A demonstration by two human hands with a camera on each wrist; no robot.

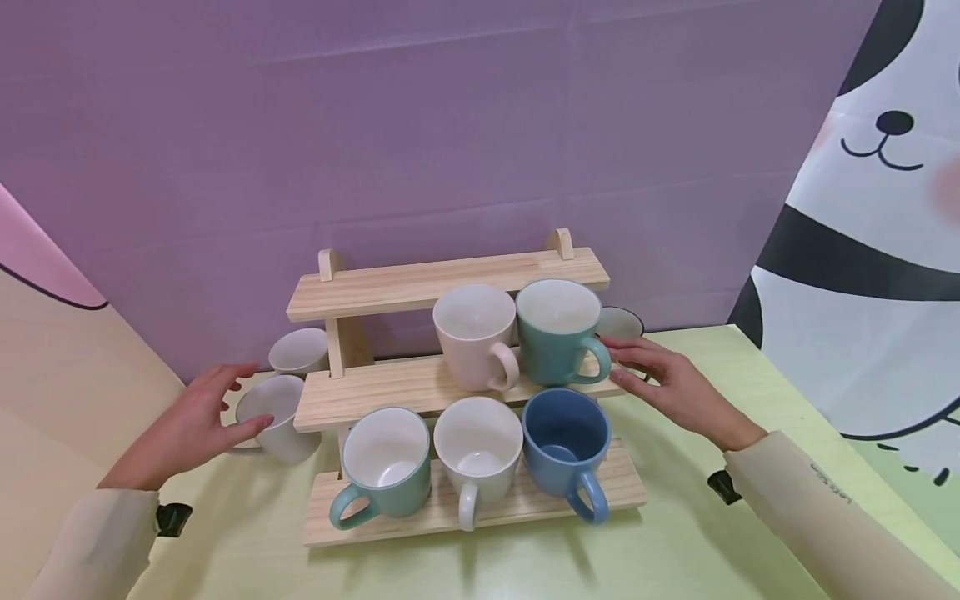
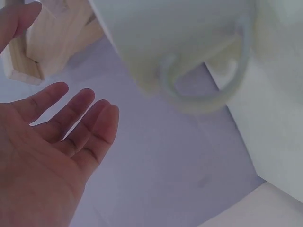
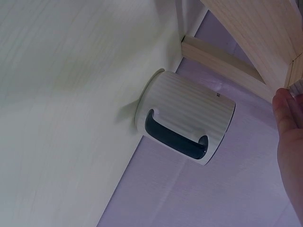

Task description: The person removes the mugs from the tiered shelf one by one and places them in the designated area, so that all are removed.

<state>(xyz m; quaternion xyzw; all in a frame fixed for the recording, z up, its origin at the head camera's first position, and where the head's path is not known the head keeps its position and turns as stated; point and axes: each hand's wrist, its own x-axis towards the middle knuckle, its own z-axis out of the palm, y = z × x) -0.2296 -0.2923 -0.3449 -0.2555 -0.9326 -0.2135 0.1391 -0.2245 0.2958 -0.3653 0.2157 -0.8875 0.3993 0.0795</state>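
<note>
My left hand [image 1: 197,421] is beside two whitish mugs left of a wooden rack [image 1: 375,404]. Its thumb overlaps the nearer mug [image 1: 288,433]; the farther mug [image 1: 296,354] stands behind. In the left wrist view, the palm and loosely bent fingers [image 2: 102,125] hold nothing, and a blurred pale mug [image 2: 175,28] is close by. On the rack's right, my right hand [image 1: 667,383] has its fingertips close to the handle of a teal mug [image 1: 551,346] on the middle tier. The right wrist view shows those fingers [image 3: 284,113] at the rack's wooden end.
A pink mug [image 1: 468,350] shares the middle tier. The lower tier bears a green mug [image 1: 401,483], a white mug [image 1: 487,462] and a blue mug [image 1: 558,475], handles forward. A ribbed white mug [image 3: 189,104] with a dark handle stands behind the rack's right end, near the purple backdrop [image 1: 450,125].
</note>
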